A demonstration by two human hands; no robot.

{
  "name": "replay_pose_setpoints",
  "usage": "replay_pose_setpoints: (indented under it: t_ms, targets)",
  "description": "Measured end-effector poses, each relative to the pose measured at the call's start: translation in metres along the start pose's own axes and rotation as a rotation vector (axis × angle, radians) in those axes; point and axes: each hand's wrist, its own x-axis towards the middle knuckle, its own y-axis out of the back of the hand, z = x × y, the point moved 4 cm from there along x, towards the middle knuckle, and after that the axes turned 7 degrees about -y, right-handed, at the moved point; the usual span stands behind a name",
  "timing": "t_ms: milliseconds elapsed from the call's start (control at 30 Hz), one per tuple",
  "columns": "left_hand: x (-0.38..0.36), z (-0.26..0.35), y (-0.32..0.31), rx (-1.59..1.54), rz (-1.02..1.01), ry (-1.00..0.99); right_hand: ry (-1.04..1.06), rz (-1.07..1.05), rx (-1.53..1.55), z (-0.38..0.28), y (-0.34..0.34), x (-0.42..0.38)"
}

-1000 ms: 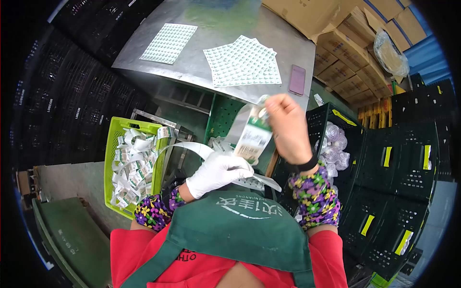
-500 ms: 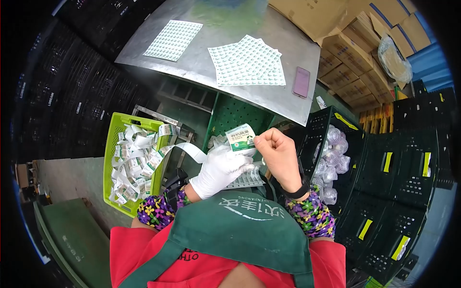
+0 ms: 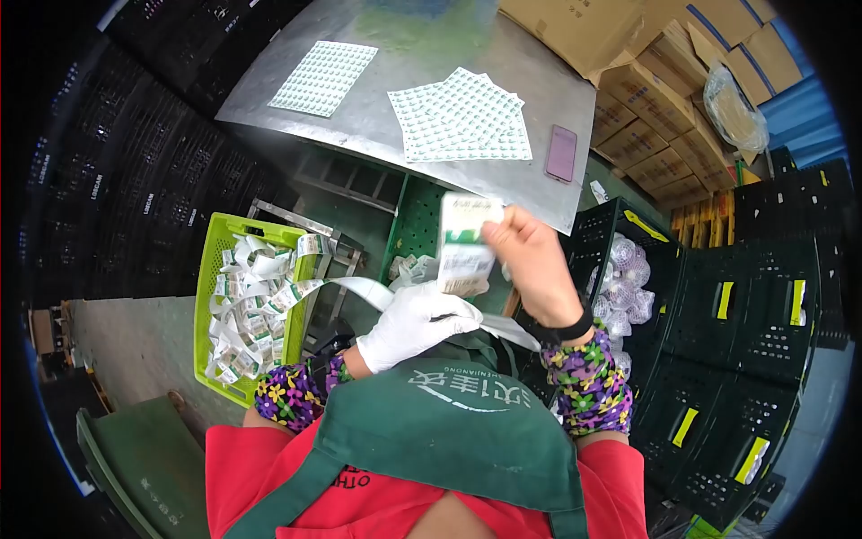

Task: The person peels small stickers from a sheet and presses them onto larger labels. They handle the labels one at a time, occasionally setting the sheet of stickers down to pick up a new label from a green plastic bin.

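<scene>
My right hand point(image 3: 537, 269), bare with a dark wristband, pinches a white label point(image 3: 467, 256) with a green band and a barcode, slightly blurred, held upright above my left hand. My left hand point(image 3: 415, 325), in a white glove, is closed around a strip of label backing point(image 3: 364, 288). That strip runs left into a lime-green basket point(image 3: 214, 274) heaped with printed labels point(image 3: 251, 305); its other end sticks out to the right of the glove. Behind my hands, a green crate point(image 3: 429, 211) has clear plastic packs point(image 3: 411, 269) in it, partly hidden.
Ahead stands a metal table point(image 3: 296, 135) with sheets of small green stickers point(image 3: 462, 117) and a phone point(image 3: 561, 153). At right, a black crate point(image 3: 660, 238) contains clear wrapped round packs point(image 3: 624, 283). Cardboard boxes point(image 3: 646, 126) and dark stacked crates point(image 3: 117, 180) surround the spot.
My right hand has moved slightly up and right; the label in it now stands taller, its barcode part showing. The clear ridged pack below my hands is no longer visible; strip extends there.
</scene>
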Motion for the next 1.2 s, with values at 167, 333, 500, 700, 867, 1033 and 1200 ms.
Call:
replay_pose_setpoints:
  t_ms: [167,333,500,700,867,1033,1200]
  targets:
    - [-0.004,-0.002,-0.003,-0.246,0.117,0.216,-0.033,0.251,-0.077,0.005,0.020,0.004]
    - [-0.005,-0.008,0.007,-0.030,0.130,0.185,0.108,0.233,-0.235,0.020,-0.002,-0.023]
    - [-0.006,-0.003,0.004,0.249,0.187,0.010,0.162,0.232,-0.650,0.022,-0.017,-0.025]
    - [-0.003,0.004,0.011,0.221,0.174,-0.097,-0.204,-0.018,-0.213,0.037,0.006,-0.017]
    - [-0.002,-0.003,-0.005,-0.104,-0.024,0.095,-0.033,0.048,0.003,0.011,-0.005,-0.006]
    - [-0.009,-0.006,-0.014,-0.305,0.028,0.231,-0.002,0.226,-0.022,0.008,0.016,0.006]
    - [-0.006,-0.005,0.005,0.024,0.128,0.145,0.109,0.172,-0.101,0.021,-0.003,-0.018]
